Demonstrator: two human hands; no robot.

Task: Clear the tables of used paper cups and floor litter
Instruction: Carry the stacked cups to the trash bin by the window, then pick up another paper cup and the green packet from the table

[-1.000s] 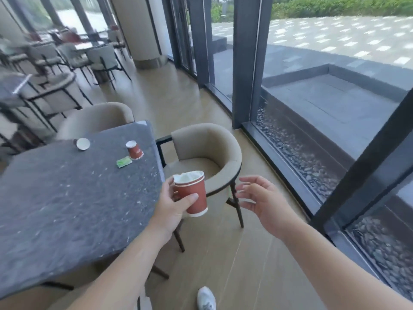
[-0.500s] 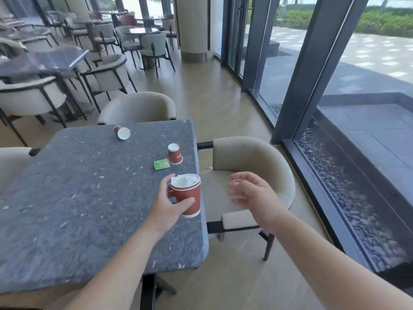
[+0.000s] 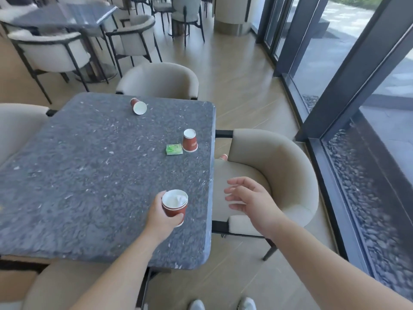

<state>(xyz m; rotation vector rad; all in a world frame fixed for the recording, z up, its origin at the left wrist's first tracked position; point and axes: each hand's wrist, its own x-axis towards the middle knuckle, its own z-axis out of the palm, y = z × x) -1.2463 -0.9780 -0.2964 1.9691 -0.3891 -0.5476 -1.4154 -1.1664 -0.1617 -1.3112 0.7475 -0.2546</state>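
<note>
My left hand (image 3: 161,217) grips a red paper cup (image 3: 175,207) stuffed with white crumpled paper, held over the near right part of the dark stone table (image 3: 89,175). My right hand (image 3: 248,198) hovers open over the seat of the beige chair to the right, holding nothing. An upside-down red cup (image 3: 190,140) stands near the table's right edge with a small green packet (image 3: 173,149) beside it. Another red cup (image 3: 138,106) lies on its side at the far edge.
Beige armchairs surround the table: one on the right (image 3: 274,175), one at the far side (image 3: 158,80), one at the left (image 3: 17,128). A small reddish object (image 3: 223,156) shows by the right chair. Glass wall with dark frames (image 3: 357,86) runs along the right. More tables and chairs (image 3: 67,30) stand behind.
My view has swung over the table. My left hand carried the cup from beside the chair to above the tabletop; my right hand stayed open and followed.
</note>
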